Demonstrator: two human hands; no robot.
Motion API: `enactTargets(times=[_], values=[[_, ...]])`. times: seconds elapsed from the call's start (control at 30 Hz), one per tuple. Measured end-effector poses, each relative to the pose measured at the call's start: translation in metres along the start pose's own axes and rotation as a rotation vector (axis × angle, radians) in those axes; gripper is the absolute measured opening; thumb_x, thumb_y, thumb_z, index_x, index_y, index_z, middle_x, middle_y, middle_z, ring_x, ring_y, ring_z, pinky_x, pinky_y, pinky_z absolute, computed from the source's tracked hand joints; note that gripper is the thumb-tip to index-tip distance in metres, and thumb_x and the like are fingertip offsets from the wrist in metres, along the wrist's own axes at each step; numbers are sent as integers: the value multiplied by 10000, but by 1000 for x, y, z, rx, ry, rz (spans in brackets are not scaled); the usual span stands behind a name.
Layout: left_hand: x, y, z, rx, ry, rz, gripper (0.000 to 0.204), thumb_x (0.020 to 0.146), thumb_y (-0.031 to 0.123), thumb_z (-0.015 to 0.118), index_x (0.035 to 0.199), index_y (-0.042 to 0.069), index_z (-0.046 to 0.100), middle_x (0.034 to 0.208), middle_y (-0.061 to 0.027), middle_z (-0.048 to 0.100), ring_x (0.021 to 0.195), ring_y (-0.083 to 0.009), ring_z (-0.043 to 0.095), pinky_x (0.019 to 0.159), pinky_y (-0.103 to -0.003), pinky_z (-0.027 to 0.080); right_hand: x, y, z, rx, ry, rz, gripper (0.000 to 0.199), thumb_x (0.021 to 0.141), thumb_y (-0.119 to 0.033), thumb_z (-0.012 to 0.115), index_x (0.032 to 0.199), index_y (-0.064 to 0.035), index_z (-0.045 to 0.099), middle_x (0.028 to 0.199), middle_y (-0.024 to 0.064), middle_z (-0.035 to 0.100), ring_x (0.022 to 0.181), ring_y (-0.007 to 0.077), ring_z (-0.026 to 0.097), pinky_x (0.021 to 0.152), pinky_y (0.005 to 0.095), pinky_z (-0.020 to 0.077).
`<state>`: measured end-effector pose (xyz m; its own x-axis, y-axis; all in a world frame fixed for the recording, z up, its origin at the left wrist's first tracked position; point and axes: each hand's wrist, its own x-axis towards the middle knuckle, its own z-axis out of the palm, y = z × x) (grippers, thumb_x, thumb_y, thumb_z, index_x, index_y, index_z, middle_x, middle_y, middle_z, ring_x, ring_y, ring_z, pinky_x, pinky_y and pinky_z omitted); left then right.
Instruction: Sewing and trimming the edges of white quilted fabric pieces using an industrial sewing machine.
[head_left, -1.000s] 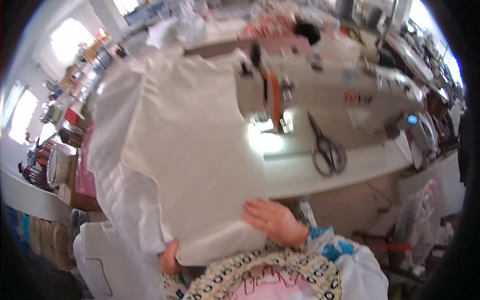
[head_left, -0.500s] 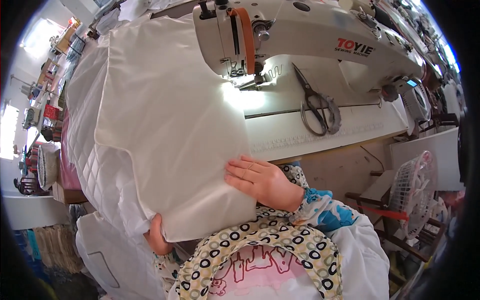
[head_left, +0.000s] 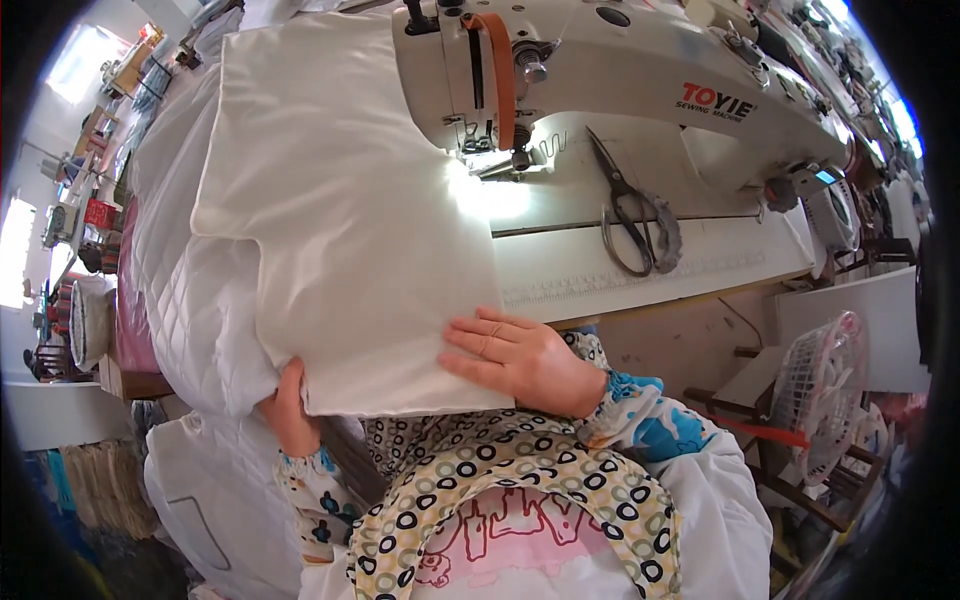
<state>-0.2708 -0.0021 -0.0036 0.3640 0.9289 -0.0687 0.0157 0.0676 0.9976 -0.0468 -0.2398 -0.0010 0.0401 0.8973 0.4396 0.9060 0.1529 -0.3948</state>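
A smooth white fabric panel (head_left: 330, 210) with a stepped left edge lies under the head of a white sewing machine (head_left: 620, 70). Its right edge runs beside the brightly lit presser foot (head_left: 478, 158). At the panel's near left corner, my left hand (head_left: 292, 410) grips the edge, thumb on top and fingers hidden underneath. My right hand (head_left: 530, 362) lies flat on the panel near its right edge, fingers stretched out to the left. White quilted fabric (head_left: 185, 300) hangs in folds beyond the panel's left side.
Dark scissors (head_left: 630, 205) with grey wrapping on one handle lie on the machine bed, right of the needle. A ruler scale (head_left: 640, 278) runs along the bed's front edge. A pink-rimmed fan (head_left: 815, 385) stands at the right. Another white piece (head_left: 205, 500) hangs at lower left.
The panel's near edge has moved away from me, its left corner shifting up and leftward with my left hand. My right hand has slid slightly left, still flat on the fabric.
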Motion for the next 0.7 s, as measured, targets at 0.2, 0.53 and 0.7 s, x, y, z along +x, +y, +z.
enactTargets(times=[0.2,0.53,0.7], values=[[-4,102,1,1265,-276,-338,202,911,157,727,981,-28,686,974,-118,726,806,-273,691,689,-351,535,6,10,10,-29,44,19,463,812,-97,616,1275,-105,633,1329,121,627,1254,281,595,1103,455,454],[-12,10,111,1108,-971,1187,618,795,154,656,1398,89,537,1486,-148,488,1337,-292,507,1113,-448,396,-7,-6,14,-32,143,40,309,819,-126,653,1119,-73,703,1177,114,692,1120,278,667,1021,431,516],[-4,-1,118,1181,-884,1370,524,892,154,539,1413,206,543,1494,-88,493,1332,-251,518,1056,-414,453,-55,-28,16,217,199,266,179,984,-157,606,1057,-25,703,980,101,726,859,216,724,758,337,595]])
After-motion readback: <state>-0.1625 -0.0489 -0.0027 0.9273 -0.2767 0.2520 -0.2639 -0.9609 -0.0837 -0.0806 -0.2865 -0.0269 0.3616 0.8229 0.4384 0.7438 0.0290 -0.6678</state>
